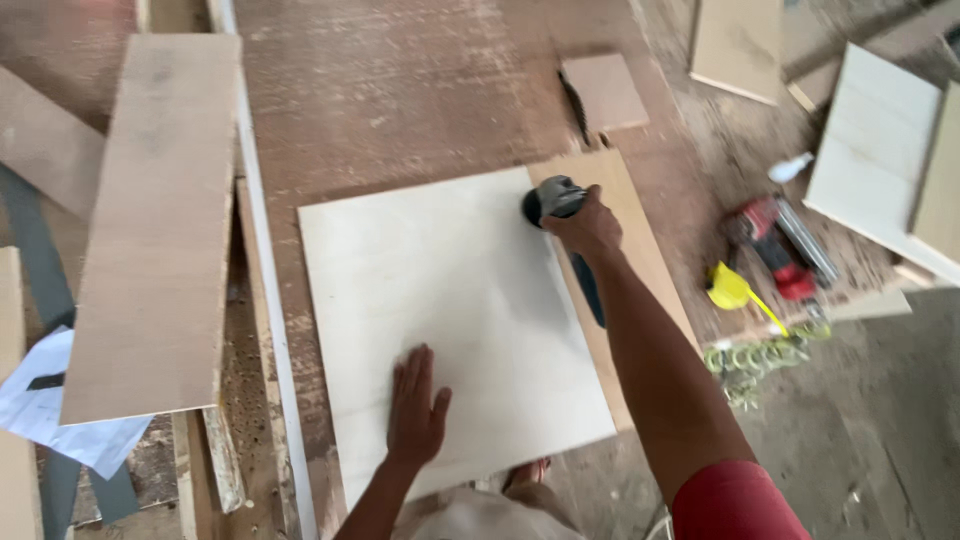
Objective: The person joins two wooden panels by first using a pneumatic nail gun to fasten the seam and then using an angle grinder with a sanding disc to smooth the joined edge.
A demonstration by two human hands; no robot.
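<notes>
There are two hands, the left hand [415, 405] and the right hand [585, 228], and one angle grinder [555, 200]. I count one pale plywood sheet [440, 300], one red power tool [775, 245], one yellow tool [730, 290] and one white bottle [790, 167].

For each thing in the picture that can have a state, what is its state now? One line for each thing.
Left hand: flat, palm down on the pale board.
Right hand: closed around the grinder.
Grinder: held, its disc at the pale board's far edge; whether it spins cannot be told.
Pale board: lying flat on the workbench, pressed down.
Brown plank: lying loose across the bench's left side.
Red power tool: lying unused, right.
</notes>
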